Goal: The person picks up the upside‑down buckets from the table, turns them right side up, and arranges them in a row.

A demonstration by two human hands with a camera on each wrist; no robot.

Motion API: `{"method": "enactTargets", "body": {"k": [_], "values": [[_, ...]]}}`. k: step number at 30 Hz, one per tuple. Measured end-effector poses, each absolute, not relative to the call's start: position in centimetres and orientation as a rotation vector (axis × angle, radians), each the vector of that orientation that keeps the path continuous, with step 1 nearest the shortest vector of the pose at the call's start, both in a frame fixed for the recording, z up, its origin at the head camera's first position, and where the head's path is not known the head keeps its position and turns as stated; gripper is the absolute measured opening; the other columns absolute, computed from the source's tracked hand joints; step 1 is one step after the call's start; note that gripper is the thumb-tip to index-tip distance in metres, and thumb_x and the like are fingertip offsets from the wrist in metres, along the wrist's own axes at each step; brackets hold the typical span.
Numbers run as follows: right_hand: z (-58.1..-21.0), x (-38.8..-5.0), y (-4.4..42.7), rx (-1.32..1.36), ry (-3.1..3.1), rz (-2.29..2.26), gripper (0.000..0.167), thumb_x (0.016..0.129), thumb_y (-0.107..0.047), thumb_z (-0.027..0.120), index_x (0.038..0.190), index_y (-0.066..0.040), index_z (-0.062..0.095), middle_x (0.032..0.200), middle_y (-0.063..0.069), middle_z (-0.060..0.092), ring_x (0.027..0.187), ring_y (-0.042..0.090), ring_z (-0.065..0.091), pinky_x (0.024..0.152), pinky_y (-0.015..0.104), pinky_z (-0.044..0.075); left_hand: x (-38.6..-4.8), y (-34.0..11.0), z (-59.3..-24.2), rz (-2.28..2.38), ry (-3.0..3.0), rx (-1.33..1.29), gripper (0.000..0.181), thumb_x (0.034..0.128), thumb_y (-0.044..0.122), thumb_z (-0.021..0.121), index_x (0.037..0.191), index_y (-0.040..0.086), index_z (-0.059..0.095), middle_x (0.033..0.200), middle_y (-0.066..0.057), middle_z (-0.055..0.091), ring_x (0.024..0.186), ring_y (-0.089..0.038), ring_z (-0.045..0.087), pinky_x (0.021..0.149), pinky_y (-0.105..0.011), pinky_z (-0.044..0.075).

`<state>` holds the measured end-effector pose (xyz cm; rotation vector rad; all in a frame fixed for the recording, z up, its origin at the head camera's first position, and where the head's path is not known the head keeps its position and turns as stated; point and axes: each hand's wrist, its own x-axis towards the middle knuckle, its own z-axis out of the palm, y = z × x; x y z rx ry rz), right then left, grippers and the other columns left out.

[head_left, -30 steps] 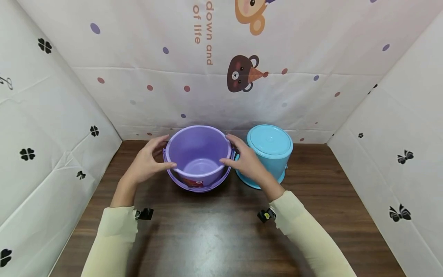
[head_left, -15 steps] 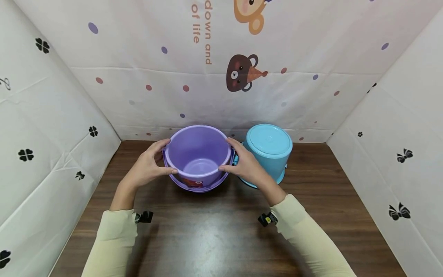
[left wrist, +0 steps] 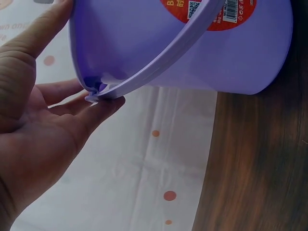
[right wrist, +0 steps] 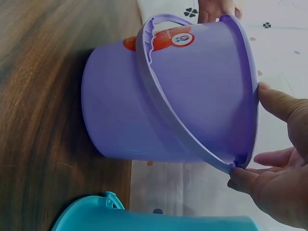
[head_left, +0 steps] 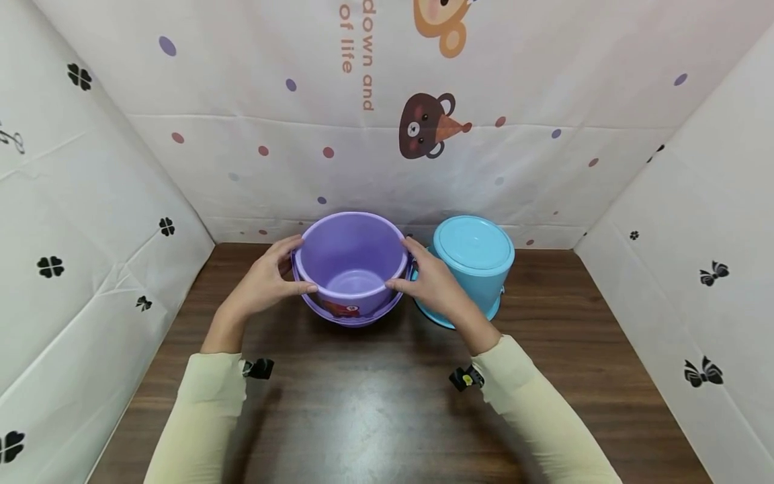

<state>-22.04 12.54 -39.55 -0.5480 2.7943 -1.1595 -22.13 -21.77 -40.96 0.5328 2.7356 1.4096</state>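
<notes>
A purple bucket (head_left: 353, 262) stands upright on the table near the back wall, its mouth facing up and its inside bare. Its handle (right wrist: 163, 103) hangs down along the front. My left hand (head_left: 266, 282) grips the rim's left side, thumb at the front and fingers farther back; in the left wrist view, fingers (left wrist: 103, 113) lie under the rim by the handle joint. On the opposite side my right hand (head_left: 432, 279) holds the rim the same way, its thumb (right wrist: 276, 101) pressing the edge. A red label (left wrist: 211, 12) shows on the bucket's wall.
Just right of the purple bucket, close to my right hand, a light blue bucket (head_left: 474, 269) stands upside down, base up. Patterned white sheets (head_left: 260, 181) rise at the back and both sides of the dark wooden table (head_left: 357, 403).
My thumbs have come onto the rim. The purple bucket has shifted slightly back and to the right with both hands on it. The blue bucket has stayed in place.
</notes>
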Motion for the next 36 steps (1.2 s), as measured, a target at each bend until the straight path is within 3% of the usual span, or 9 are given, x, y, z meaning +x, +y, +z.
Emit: {"method": "enactTargets", "body": {"k": [4,13,19,24,31,36], "values": [[-39.6,-22.6,12.6,-0.534,2.775,-1.181,0.097,0.091,-0.038,0.08,0.163,-0.003,0.026,0.17,0.017,0.025,0.145,0.036,0.047,0.113,0.049,0.047,-22.9,-21.7,-41.0,1.451,2.697,0.539,0.101,0.0786,0.023,0.092,0.158,-0.002,0.035,0.166,-0.019,0.028,0.149,-0.039,0.038,0.119,-0.051,0.038],[-39.7,-24.2,12.3,-0.522,2.796,-1.159,0.097,0.091,-0.041,0.079,0.162,-0.003,0.027,0.168,0.018,0.028,0.153,0.033,0.035,0.122,0.05,0.036,-24.5,-21.8,-41.2,1.609,2.538,0.568,0.099,0.0835,0.01,0.087,0.162,0.002,0.027,0.167,-0.018,0.031,0.148,-0.038,0.04,0.115,-0.048,0.041],[-39.6,-24.8,12.1,-0.549,2.794,-1.15,0.096,0.091,-0.039,0.079,0.162,-0.002,0.027,0.165,0.018,0.036,0.148,0.033,0.043,0.119,0.05,0.04,-25.0,-21.9,-41.2,1.609,2.527,0.524,0.098,0.0864,0.01,0.084,0.163,0.001,0.023,0.169,-0.016,0.027,0.151,-0.036,0.037,0.116,-0.05,0.04],[-39.5,-25.4,12.1,-0.55,2.78,-1.157,0.095,0.091,-0.039,0.08,0.162,-0.003,0.028,0.161,0.019,0.041,0.144,0.033,0.047,0.117,0.05,0.042,-25.3,-21.8,-41.2,1.646,2.504,0.53,0.095,0.0867,0.009,0.084,0.163,0.005,0.027,0.165,-0.017,0.035,0.149,-0.037,0.04,0.115,-0.052,0.042],[-39.6,-26.1,11.7,-0.513,2.782,-1.158,0.094,0.09,-0.039,0.08,0.161,-0.003,0.031,0.161,0.018,0.042,0.143,0.032,0.048,0.117,0.048,0.043,-25.6,-22.0,-41.2,1.588,2.557,0.415,0.097,0.0863,0.018,0.086,0.164,0.012,0.027,0.162,-0.017,0.04,0.143,-0.036,0.047,0.108,-0.043,0.048],[-39.5,-26.3,11.7,-0.487,2.784,-1.173,0.094,0.09,-0.038,0.081,0.161,-0.003,0.03,0.159,0.019,0.045,0.143,0.033,0.049,0.116,0.049,0.043,-25.8,-22.1,-41.1,1.566,2.561,0.389,0.1,0.0863,0.02,0.086,0.165,0.014,0.025,0.161,-0.019,0.04,0.144,-0.035,0.044,0.114,-0.05,0.042]]}}
